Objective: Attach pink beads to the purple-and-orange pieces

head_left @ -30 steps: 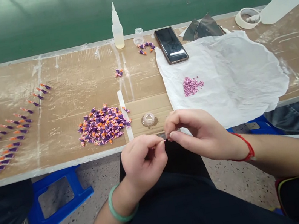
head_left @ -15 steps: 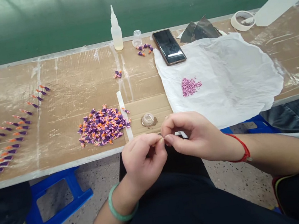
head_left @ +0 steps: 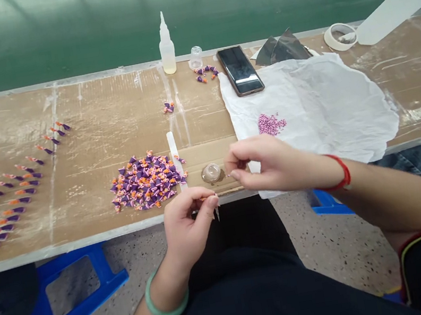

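My left hand (head_left: pixel 189 225) is closed in a pinch on a small figurine (head_left: pixel 203 198); only a bit of orange shows between thumb and forefinger, and a thin pale tip points down below the fingertips. My right hand (head_left: pixel 268 164) is pinched too, just right of a small clear glass dish (head_left: pixel 212 172); whatever sits in its fingertips is too small to make out. Left of the dish lies a heap of small purple, orange and pink figurines (head_left: pixel 145 181), partly over a white strip (head_left: pixel 172 145). Tiny pink beads (head_left: pixel 271 124) lie behind my right hand on a white cloth (head_left: pixel 331 105).
At the back stand a dropper bottle (head_left: pixel 167 51) and a clear cup (head_left: pixel 196 57), near a phone (head_left: pixel 240 71), dark sheets (head_left: pixel 285 48) and a tape roll (head_left: pixel 339 37). Rows of figurines (head_left: pixel 12 204) line the left. Blue stools (head_left: pixel 79 292) and other people's legs flank me.
My hands, touching before, have parted. The right moved up and slightly away toward the dish and cloth; the left shifted a little left, still pinching the figurine, whose pale tip now shows.
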Demonstrator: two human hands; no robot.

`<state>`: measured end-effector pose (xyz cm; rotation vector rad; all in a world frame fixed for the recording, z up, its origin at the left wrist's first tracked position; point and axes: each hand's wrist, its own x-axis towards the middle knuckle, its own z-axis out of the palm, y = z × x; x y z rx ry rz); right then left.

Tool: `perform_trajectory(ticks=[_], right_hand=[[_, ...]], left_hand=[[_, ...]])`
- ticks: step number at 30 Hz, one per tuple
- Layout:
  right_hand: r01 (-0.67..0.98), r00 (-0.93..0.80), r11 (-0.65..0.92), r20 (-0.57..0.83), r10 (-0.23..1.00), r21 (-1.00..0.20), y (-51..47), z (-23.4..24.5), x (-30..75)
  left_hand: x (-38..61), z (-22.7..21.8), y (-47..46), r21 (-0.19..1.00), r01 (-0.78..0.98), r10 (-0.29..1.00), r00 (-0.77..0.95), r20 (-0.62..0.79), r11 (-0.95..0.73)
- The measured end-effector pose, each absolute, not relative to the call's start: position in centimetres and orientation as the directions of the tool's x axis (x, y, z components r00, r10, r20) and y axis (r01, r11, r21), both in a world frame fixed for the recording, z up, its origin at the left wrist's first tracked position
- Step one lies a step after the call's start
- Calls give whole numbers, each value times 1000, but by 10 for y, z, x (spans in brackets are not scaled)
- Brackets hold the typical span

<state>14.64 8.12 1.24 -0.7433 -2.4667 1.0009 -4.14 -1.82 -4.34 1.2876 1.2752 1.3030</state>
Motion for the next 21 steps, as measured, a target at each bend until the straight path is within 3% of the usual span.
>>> perform_trajectory(ticks=[5, 10, 15, 21], right_hand=[[491, -859, 740, -110, 501, -459, 115, 13, 134], [523, -844, 807, -296, 447, -274, 120, 17, 116], [502, -845, 839, -326, 424, -210, 121, 17, 111], [490, -853, 845, -315, 415, -215, 123, 13, 112]], left_hand=[[-45, -50, -16, 992, 113, 998, -27, 52, -49], [-46, -53, -14, 991, 125, 997, -42, 58, -53], [-46, -53, -13, 992, 114, 998, -36, 55, -50], [-46, -56, -14, 999, 25, 998, -48, 29, -28]])
